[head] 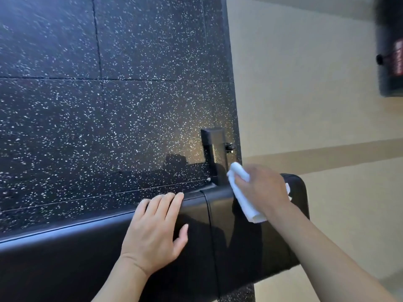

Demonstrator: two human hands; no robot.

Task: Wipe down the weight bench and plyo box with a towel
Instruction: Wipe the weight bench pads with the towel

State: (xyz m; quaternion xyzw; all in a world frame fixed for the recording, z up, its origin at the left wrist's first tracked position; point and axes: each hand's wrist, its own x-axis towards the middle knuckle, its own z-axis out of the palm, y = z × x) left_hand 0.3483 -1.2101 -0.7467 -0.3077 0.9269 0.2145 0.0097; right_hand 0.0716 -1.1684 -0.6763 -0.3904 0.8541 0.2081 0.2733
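Two hands at work on the weight bench, a black padded one that runs from lower left to the right across the view, standing on speckled black rubber flooring where that meets a beige floor. The right hand holds a folded white towel, its grip closed round the cloth from above, pressing it onto the pad near the bench's end, just past the seam that crosses the upholstery. The left hand lies flat, its grip wide and holding nothing, fingers reaching over the far edge of the pad, thumb on top; it looks like a brace. A black steel upright of the frame rises behind the pad, just beside the towel. No plyo box that I can identify; a dark blurred object sits at upper right, too smeared to name. Judgement: bench wipe is under way, end section in hand, box not yet reached. To do this step well: keep the towel flat under the palm so more cloth meets vinyl, work in overlapping passes along the pad, run the cloth into the seam and over the rolled edges, and shift the bracing hand so its patch gets wiped too. Refold to a clean face when soiled.
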